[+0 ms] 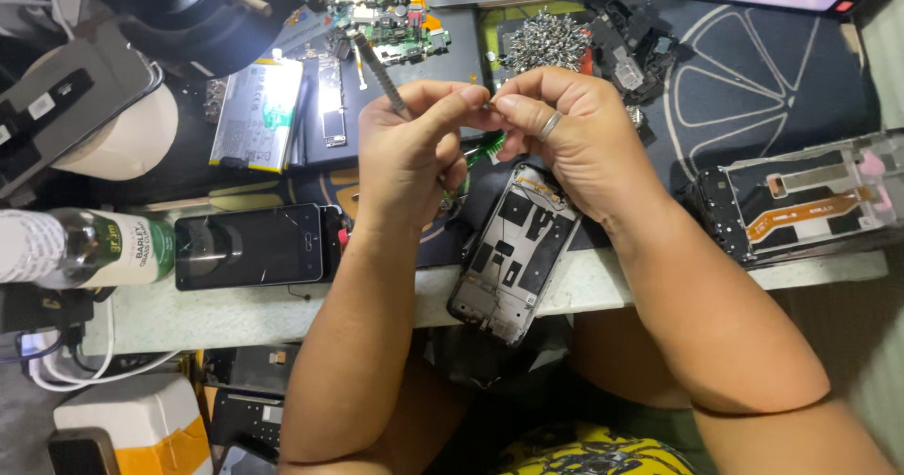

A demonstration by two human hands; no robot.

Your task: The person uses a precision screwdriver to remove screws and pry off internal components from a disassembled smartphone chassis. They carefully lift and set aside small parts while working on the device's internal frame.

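— What are the two hands doing?

— They meet above the middle of the workbench (659, 282). The left hand (410, 145) is closed around a thin screwdriver (381, 70), whose knurled shaft sticks up and to the left out of the fist. The right hand (574, 136), with a ring on one finger, has thumb and forefinger pressed together on something tiny at the tool's tip; what it is I cannot tell.

— And beneath them?

— An opened phone frame (513, 254) lies tilted at the near edge of the workbench, its lower end sticking out past the rim, just under the right wrist.

— What else is about?

— A dark phone with a cracked screen (250, 246) lies near the left forearm, a bottle (89, 247) on its side toward the left edge. A pile of small screws (546, 42) and a green circuit board (395, 14) sit at the far edge, another stripped phone frame (810, 197) by the right edge.
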